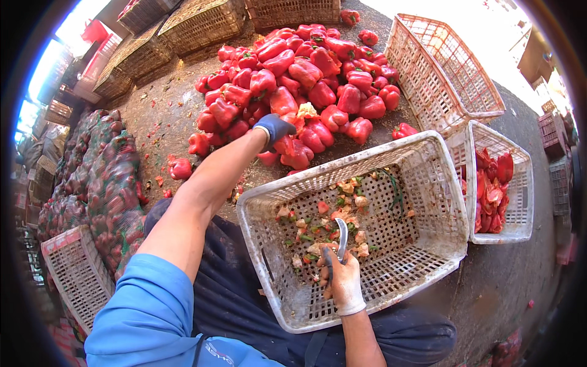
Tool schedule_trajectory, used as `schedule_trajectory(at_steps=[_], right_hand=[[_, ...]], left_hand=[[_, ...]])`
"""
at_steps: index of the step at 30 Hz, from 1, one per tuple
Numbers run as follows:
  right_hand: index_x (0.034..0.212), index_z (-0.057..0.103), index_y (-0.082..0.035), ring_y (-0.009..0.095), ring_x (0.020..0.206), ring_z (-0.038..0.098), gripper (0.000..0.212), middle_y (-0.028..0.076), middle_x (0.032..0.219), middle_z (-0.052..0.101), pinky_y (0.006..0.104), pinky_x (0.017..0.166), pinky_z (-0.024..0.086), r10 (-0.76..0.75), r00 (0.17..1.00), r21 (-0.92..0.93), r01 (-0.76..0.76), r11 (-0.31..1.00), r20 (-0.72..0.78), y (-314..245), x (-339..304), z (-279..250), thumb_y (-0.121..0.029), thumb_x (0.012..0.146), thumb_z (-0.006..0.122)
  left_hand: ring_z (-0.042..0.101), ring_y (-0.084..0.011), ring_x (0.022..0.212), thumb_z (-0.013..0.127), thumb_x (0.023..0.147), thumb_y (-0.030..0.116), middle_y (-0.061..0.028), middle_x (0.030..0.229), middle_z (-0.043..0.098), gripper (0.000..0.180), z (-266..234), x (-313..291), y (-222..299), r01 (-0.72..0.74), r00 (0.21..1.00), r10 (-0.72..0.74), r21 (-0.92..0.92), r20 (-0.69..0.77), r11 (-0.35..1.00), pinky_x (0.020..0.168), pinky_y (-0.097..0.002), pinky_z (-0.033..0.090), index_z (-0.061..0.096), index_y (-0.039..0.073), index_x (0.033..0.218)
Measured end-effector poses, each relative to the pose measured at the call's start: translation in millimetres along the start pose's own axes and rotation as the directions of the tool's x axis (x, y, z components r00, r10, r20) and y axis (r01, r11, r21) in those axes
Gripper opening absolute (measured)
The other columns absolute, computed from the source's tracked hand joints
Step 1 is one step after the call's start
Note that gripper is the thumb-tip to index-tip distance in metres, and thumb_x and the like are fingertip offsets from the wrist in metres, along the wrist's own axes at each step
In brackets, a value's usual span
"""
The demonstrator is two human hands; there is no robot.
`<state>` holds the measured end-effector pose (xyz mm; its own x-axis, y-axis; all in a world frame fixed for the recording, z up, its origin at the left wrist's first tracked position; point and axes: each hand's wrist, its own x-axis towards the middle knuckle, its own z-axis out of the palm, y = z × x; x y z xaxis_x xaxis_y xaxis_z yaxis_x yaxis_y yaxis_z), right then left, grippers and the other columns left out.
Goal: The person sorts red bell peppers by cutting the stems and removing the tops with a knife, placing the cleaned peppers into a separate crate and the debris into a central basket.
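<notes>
My left hand (276, 130), in a blue glove, reaches to the near side of a heap of red bell peppers (306, 72). Its fingers are mostly hidden, so whether it grips a pepper is unclear. Close by lies a split pepper with a pale seed core (307, 111). My right hand (344, 282), in a white glove with dark fingers, is closed around a small curved knife (343, 235), its blade pointing up. That hand is over a dirty white plastic crate (449, 211), where pepper cores, stems and scraps (348, 214) are scattered.
At right, a smaller white crate (520, 223) contains cut red pepper pieces (491, 196). Behind it stands a tall lattice crate (422, 85). Net sacks of peppers (110, 183) and a white crate (76, 269) line the left. More crates (202, 27) stand beyond the heap.
</notes>
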<state>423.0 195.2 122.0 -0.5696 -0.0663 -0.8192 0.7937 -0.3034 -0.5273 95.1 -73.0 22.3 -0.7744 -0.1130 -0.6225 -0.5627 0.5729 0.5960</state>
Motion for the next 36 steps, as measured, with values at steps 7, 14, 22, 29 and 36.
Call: schedule_trajectory(at_steps=[7,14,22,29,36], right_hand=[[0.126,0.07,-0.006,0.01,0.05,0.054,0.029,0.003,0.079,0.065,0.0276,0.036,0.037,-0.058,0.997,0.004,0.058,0.998,0.043,4.0,-2.9,1.4,-0.031,0.11,0.069],[0.13,0.067,-0.004,0.01,0.051,0.056,0.041,0.001,0.076,0.062,0.0275,0.034,0.035,-0.252,0.967,0.164,0.252,0.954,-0.019,-15.7,-12.7,-13.9,-0.037,0.107,0.074],[0.133,0.063,-0.005,0.004,0.079,0.057,0.056,0.003,0.115,0.068,0.0202,0.058,0.048,-0.815,0.577,-0.033,0.815,0.579,-0.052,-69.0,-24.3,5.9,-0.035,0.094,0.09],[0.155,0.055,-0.007,0.005,0.082,0.064,0.068,0.002,0.117,0.073,0.0196,0.063,0.05,-0.826,0.552,0.294,0.776,0.558,0.114,-71.2,-47.4,16.1,-0.012,0.096,0.087],[0.131,0.068,-0.008,0.009,0.064,0.063,0.039,0.001,0.088,0.07,0.0216,0.052,0.048,-0.669,0.691,0.379,0.561,0.736,0.276,-45.8,-50.5,-11.4,-0.027,0.1,0.083]], left_hand=[[0.071,-0.0292,0.115,0.084,0.089,0.029,-0.0161,0.138,0.069,0.063,-83.0,-14.7,10.1,-0.247,0.959,0.249,-0.035,0.135,0.968,0.086,-0.0518,0.065,0.065,0.002,0.144],[0.07,-0.0143,0.105,0.084,0.09,0.021,-0.0063,0.125,0.075,0.053,-117.2,-112.6,50.7,-0.463,0.828,0.521,-0.273,0.206,0.843,0.093,-0.0301,0.056,0.07,0.003,0.138],[0.079,-0.0198,0.092,0.077,0.097,0.014,-0.0107,0.113,0.079,0.039,-86.0,-267.2,78.6,-0.132,0.627,0.574,-0.654,0.528,0.745,0.082,-0.0349,0.067,0.069,-0.002,0.132],[0.074,-0.0096,0.104,0.078,0.1,0.018,-0.0068,0.121,0.078,0.035,-32.5,-297.8,37.6,-0.262,0.568,0.535,-0.478,0.625,0.838,0.093,-0.0273,0.06,0.075,-0.003,0.128],[0.07,-0.0077,0.098,0.083,0.095,0.024,-0.0031,0.113,0.078,0.046,-19.0,-353.2,31.5,-0.332,0.592,0.516,-0.395,0.619,0.856,0.087,-0.0272,0.058,0.071,-0.001,0.132]])
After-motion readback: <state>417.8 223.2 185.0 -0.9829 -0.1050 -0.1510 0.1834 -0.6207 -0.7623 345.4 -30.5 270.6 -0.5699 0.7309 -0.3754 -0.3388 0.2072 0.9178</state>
